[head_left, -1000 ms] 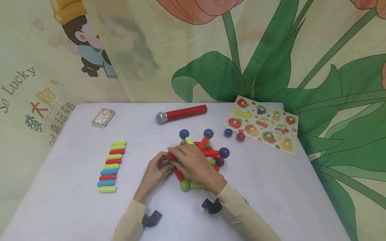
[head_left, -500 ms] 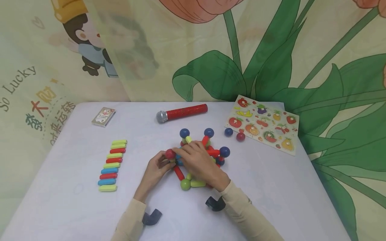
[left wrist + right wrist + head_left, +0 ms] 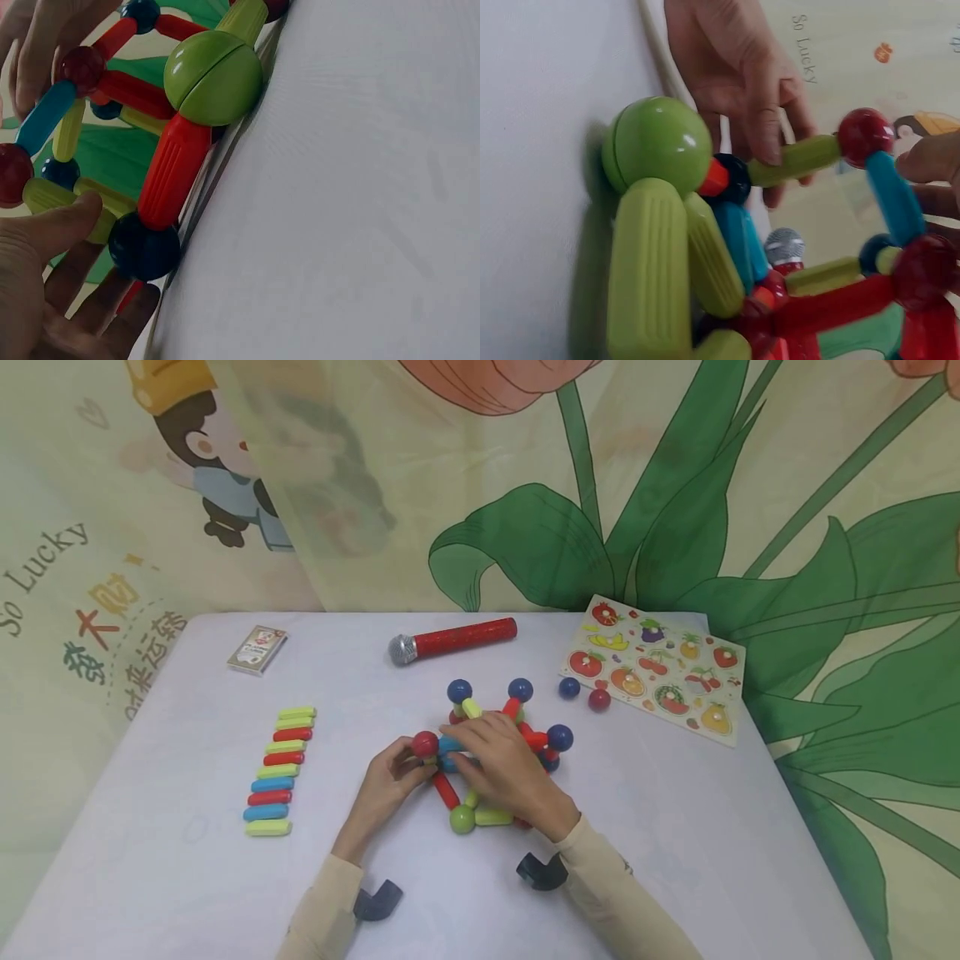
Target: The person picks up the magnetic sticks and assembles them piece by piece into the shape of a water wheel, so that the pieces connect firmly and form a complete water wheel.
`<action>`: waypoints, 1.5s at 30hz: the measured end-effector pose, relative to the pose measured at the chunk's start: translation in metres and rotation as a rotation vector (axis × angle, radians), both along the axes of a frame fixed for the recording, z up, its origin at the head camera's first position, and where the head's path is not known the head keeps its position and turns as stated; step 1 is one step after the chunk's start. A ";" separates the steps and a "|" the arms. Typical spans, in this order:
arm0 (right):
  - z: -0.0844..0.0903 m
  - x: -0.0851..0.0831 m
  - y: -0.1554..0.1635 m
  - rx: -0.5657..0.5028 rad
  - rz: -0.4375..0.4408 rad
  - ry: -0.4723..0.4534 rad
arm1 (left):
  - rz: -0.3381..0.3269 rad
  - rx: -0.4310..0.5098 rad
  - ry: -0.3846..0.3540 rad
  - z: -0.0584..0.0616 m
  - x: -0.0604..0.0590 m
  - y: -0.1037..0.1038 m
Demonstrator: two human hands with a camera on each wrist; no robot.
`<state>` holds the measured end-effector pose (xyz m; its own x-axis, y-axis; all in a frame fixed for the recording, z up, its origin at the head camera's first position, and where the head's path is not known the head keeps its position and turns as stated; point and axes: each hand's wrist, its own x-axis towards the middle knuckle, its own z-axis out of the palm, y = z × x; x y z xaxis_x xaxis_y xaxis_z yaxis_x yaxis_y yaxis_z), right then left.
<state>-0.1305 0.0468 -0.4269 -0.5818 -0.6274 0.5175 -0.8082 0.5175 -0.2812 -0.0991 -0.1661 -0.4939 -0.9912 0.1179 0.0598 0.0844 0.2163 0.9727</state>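
Sitting near the middle of the white table (image 3: 675, 827) is a toy frame (image 3: 491, 752) made of coloured sticks and balls, and both hands are on it. The left hand (image 3: 390, 789) comes in from the left side. Its thumb and fingers curl around a yellow-green stick (image 3: 795, 159) low on the frame, just under a red ball (image 3: 424, 744). The right hand (image 3: 510, 772) lies over the top of the frame. Its fingers bend down and pinch a blue stick (image 3: 452, 746) that joins the red ball. A big green ball (image 3: 462, 819) is the corner of the frame nearest the person, and it rests on the table. A red stick (image 3: 446, 791) goes up from it to the left.

Left of the frame, well apart from it, lies a neat row of loose sticks (image 3: 277, 772) in green, red and blue. A toy microphone (image 3: 453, 641) lies behind the frame. A small card box (image 3: 257, 650) lies at the far left. A fruit puzzle board (image 3: 654, 668) lies at the far right, with a loose blue ball (image 3: 569, 687) and a loose red ball (image 3: 598, 699) just beside it. Two dark curved pieces (image 3: 377, 901) lie near the person's sleeves.
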 end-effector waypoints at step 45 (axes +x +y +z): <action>-0.077 0.007 0.158 -0.457 -0.705 -0.442 | 0.392 -0.710 -0.052 0.002 0.106 -0.130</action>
